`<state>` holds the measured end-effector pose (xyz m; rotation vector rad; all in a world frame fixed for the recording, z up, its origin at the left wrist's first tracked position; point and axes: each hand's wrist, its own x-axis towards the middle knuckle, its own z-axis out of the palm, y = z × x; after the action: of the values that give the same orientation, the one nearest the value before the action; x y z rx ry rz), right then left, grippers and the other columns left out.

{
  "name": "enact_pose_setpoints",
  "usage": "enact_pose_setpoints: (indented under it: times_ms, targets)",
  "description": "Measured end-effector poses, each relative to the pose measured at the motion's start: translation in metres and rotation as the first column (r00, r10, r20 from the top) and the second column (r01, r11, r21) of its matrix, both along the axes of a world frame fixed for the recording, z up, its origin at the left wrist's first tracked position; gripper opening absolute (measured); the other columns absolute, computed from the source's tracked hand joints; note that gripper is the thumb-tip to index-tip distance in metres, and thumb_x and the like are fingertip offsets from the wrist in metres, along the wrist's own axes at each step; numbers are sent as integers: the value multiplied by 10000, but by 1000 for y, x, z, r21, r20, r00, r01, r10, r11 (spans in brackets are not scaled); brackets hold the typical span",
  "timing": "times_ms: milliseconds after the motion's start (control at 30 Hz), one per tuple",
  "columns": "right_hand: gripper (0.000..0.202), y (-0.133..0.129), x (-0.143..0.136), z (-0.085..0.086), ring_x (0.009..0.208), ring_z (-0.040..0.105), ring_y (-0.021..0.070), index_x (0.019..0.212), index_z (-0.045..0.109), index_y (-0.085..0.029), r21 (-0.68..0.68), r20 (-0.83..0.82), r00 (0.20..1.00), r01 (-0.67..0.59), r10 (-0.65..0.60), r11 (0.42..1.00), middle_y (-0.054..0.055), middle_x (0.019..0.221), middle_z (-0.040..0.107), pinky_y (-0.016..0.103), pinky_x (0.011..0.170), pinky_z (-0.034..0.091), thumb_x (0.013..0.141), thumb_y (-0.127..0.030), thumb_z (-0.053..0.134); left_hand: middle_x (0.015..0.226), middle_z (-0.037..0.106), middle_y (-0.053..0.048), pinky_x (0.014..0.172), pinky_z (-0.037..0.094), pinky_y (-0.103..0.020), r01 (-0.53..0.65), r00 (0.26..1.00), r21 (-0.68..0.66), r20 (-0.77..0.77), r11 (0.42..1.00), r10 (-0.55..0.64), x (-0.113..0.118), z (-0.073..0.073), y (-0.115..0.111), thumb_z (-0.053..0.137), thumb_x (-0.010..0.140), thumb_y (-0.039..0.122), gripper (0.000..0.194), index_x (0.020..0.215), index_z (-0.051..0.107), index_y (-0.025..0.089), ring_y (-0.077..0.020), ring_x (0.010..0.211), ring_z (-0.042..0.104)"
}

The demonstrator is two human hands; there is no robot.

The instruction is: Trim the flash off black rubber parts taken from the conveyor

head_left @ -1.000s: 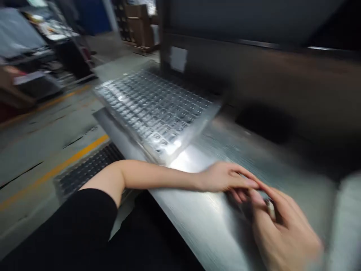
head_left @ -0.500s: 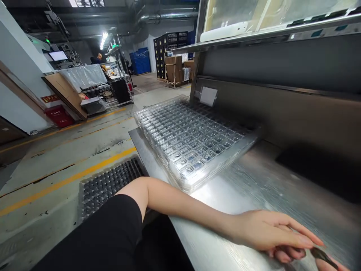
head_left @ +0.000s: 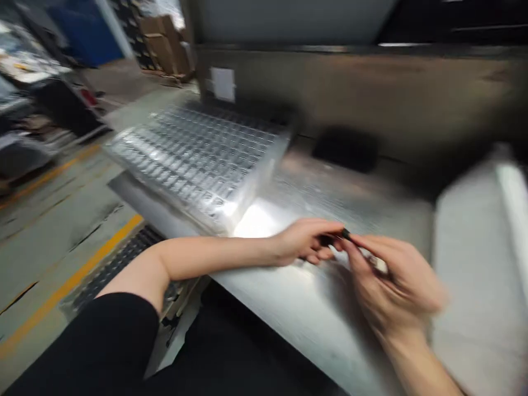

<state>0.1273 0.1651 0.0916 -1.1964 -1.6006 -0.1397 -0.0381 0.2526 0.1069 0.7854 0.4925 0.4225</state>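
Both hands meet over the metal worktop (head_left: 268, 297), blurred by motion. My left hand (head_left: 303, 240) reaches in from the left, its index finger and thumb closed at a small dark piece (head_left: 346, 234). My right hand (head_left: 396, 278) pinches that same piece from the right with thumb and forefinger. Something small and whitish (head_left: 378, 265) shows in the curl of my right hand; its kind is too blurred to tell. To the left of the hands, a stack of clear plastic trays (head_left: 198, 157) with rows of small pockets lies on the worktop.
A dark flat object (head_left: 346, 147) lies at the back of the worktop. A pale grey block or panel (head_left: 478, 264) stands on the right. Below the left edge is another pocketed tray (head_left: 111, 258). Cardboard boxes (head_left: 165, 44) stand in the background.
The view has swung right and down, so the trays and my left arm appear farther left. My right hand, barely visible before at the corner, is now fully in view.
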Motion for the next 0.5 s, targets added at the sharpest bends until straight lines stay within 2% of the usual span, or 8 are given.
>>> enact_pose_setpoints:
  times_ms: [100,267,500]
  targets:
    - [186,0,-3,6,853,757,231,1178,800,-276,68,60,998,19,-23,998,57,1037,786,358,715,624,1027,-173,765,920,643,-45,446,242,-184,-26,999,-5,31,1000,26,-2,2,-1,813,855,532,412,951,708,145,-72,602,440]
    - [315,-1,-4,9,878,770,220,1214,806,-305,56,50,999,6,-9,998,42,1062,772,357,754,659,1006,-81,730,879,608,-35,466,210,-188,-52,998,92,50,994,48,0,7,-4,836,862,539,439,1027,768,138,-68,604,393]
    - [209,0,-7,10,845,753,198,1174,811,-301,41,55,998,42,-44,998,36,1030,761,319,715,646,1030,-153,774,818,547,-7,480,243,-194,-62,997,132,54,989,56,-1,5,1,829,878,528,412,1040,770,154,-79,610,418]
